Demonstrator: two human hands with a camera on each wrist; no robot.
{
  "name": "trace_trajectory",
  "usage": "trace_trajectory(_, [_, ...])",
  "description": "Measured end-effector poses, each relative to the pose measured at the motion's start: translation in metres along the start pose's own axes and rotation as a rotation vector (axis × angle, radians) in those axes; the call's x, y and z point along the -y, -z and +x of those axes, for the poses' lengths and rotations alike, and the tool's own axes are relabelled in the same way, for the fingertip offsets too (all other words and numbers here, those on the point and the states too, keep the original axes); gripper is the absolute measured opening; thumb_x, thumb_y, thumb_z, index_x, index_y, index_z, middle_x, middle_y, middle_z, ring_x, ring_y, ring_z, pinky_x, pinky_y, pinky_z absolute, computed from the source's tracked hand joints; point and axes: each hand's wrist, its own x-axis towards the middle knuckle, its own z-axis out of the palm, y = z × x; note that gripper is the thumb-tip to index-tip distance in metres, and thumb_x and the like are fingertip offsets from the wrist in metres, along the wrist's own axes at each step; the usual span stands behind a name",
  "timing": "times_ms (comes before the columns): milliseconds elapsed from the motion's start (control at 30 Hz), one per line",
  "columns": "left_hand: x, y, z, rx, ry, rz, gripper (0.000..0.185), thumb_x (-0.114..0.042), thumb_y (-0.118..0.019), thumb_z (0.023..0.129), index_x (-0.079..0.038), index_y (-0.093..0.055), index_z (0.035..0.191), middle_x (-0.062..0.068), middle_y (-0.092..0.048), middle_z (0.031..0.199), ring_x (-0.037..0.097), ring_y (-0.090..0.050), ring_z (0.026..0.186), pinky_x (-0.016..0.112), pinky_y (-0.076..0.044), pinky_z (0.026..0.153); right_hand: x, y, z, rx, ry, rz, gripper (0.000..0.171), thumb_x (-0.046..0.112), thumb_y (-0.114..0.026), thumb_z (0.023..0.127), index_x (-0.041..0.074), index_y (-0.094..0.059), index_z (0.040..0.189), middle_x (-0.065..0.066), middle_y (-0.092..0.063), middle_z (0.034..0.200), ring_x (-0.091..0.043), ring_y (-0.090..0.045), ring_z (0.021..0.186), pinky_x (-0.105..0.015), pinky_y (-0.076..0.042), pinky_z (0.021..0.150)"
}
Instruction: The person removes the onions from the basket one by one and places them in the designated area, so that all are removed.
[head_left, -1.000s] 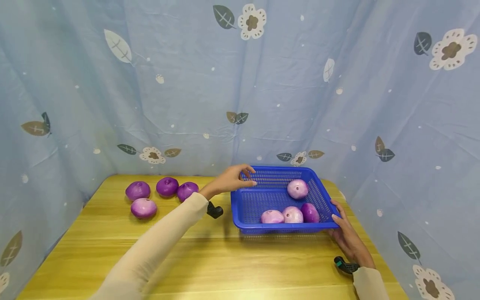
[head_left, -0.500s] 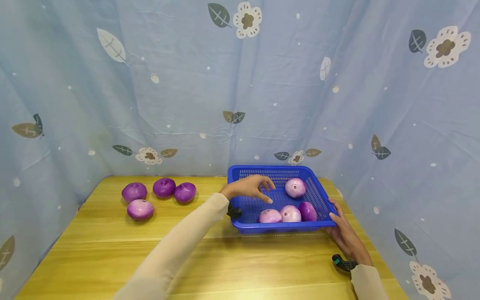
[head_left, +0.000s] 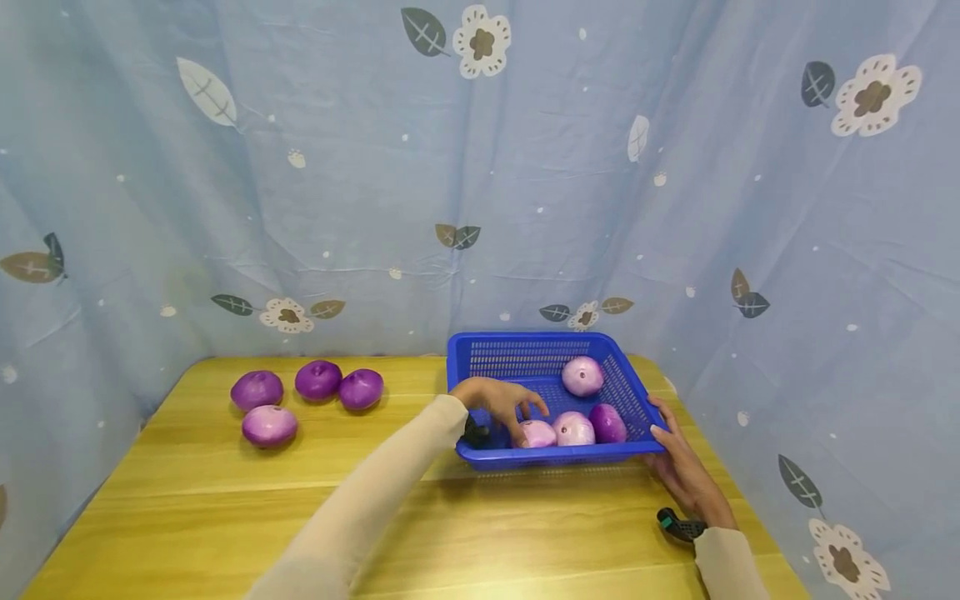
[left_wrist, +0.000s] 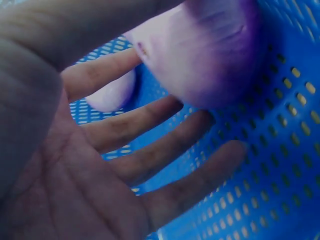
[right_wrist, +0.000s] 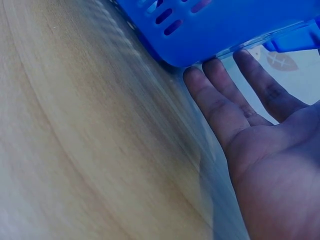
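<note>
A blue plastic basket [head_left: 525,454] holds several purple onions. My left hand [head_left: 498,402] reaches inside over the pale onion [head_left: 538,434] at the near left. In the left wrist view the thumb meets that onion [left_wrist: 210,60], while the other fingers [left_wrist: 150,160] spread fairly straight beside and under it. Beside it lie another pale onion [head_left: 574,429] and a darker onion [head_left: 608,424]; one more pale onion [head_left: 582,377] sits farther back. My right hand [head_left: 686,475] holds the basket's right near corner, thumb on the rim, fingers [right_wrist: 215,100] against the outer wall.
Several onions stand grouped on the wooden table [head_left: 225,517] at the left, among them a pale-topped onion [head_left: 270,426] and a dark onion [head_left: 362,389]. A patterned blue curtain [head_left: 360,167] hangs behind the table and along both sides.
My left hand has moved right from the basket's left rim and down to the near-left onion. The right hand stays at the basket corner. The head view has shifted slightly.
</note>
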Motion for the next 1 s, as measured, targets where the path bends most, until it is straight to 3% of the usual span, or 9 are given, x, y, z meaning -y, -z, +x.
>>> trace_trajectory(267, [0.004,-0.008,0.004,0.021,0.04,-0.089,0.068,-0.011,-0.086,0.083,-0.02,-0.056,0.143,0.009,-0.055,0.127,0.018,-0.067,0.092,0.051,-0.06,0.08,0.0,-0.001,0.0,0.007,0.0,0.0,0.061,0.028,-0.038,0.113,0.041,-0.006,0.163,-0.018,-0.003,0.163,-0.019,-0.052,0.127,-0.035,-0.052,0.101])
trace_trajectory(700, [0.003,-0.011,0.007,-0.027,-0.002,-0.05,0.061,-0.011,-0.087,0.081,-0.019,-0.061,0.135,0.008,-0.057,0.119,0.016,-0.065,0.089,0.054,-0.059,0.084,-0.001,-0.001,-0.001,-0.003,-0.008,-0.001,0.063,0.028,-0.039,0.112,0.039,-0.004,0.163,-0.018,-0.002,0.163,-0.024,-0.049,0.128,-0.034,-0.051,0.101])
trace_trajectory(833, [0.001,-0.013,0.006,-0.014,-0.002,-0.031,0.064,-0.009,-0.085,0.081,-0.017,-0.058,0.138,0.009,-0.057,0.12,0.015,-0.064,0.09,0.05,-0.059,0.083,-0.002,-0.001,-0.001,-0.009,-0.011,-0.009,0.06,0.028,-0.04,0.112,0.044,-0.009,0.161,-0.018,-0.002,0.164,-0.025,-0.049,0.128,-0.034,-0.052,0.101])
trace_trajectory(1000, [0.0,-0.012,0.008,-0.023,-0.018,0.03,0.065,-0.009,-0.087,0.079,-0.018,-0.06,0.138,0.009,-0.058,0.121,0.015,-0.061,0.099,0.036,-0.058,0.083,-0.002,0.0,0.0,-0.027,-0.011,-0.016,0.059,0.029,-0.041,0.112,0.046,-0.011,0.161,-0.018,-0.002,0.164,-0.025,-0.049,0.127,-0.033,-0.052,0.1])
